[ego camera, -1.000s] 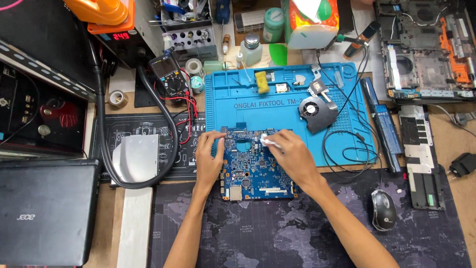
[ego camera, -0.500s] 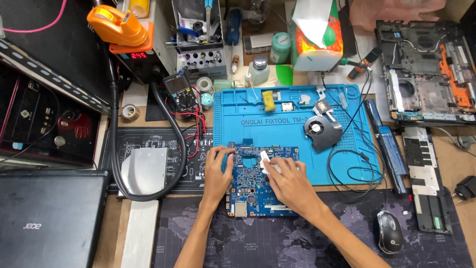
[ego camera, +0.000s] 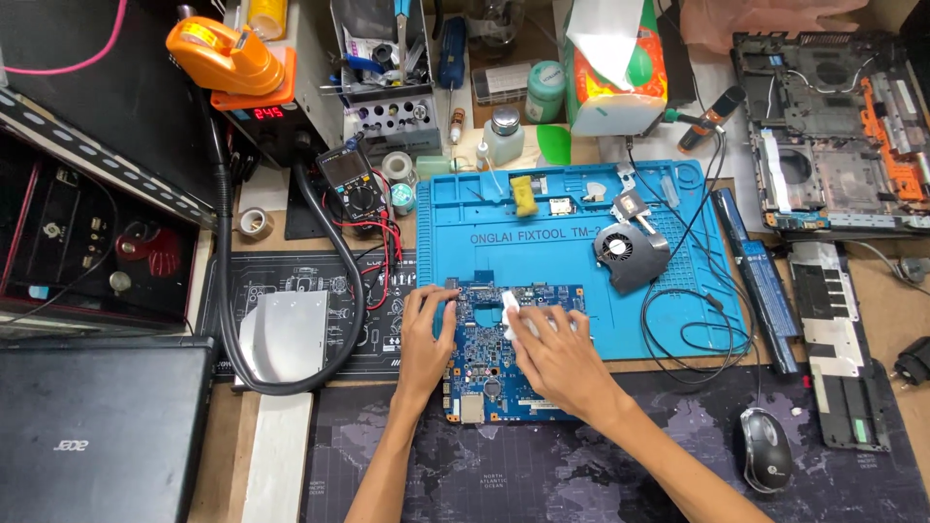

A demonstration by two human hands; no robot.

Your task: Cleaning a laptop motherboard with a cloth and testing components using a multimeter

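Note:
A blue laptop circuit board lies at the front edge of a blue silicone work mat. My left hand rests flat on the board's left edge and steadies it. My right hand lies over the board's right half, its fingers pinching a small white wad pressed against the board's upper middle. Both forearms come in from the bottom of the head view.
On the mat are a cooling fan, a yellow sponge and loose wires. A multimeter, a tool rack, a closed black laptop, a mouse, a battery and an opened laptop chassis surround it.
The camera view has shifted, so the bench sits lower in frame. My right hand with the white wad has moved slightly across the board; the left hand stays on the left edge.

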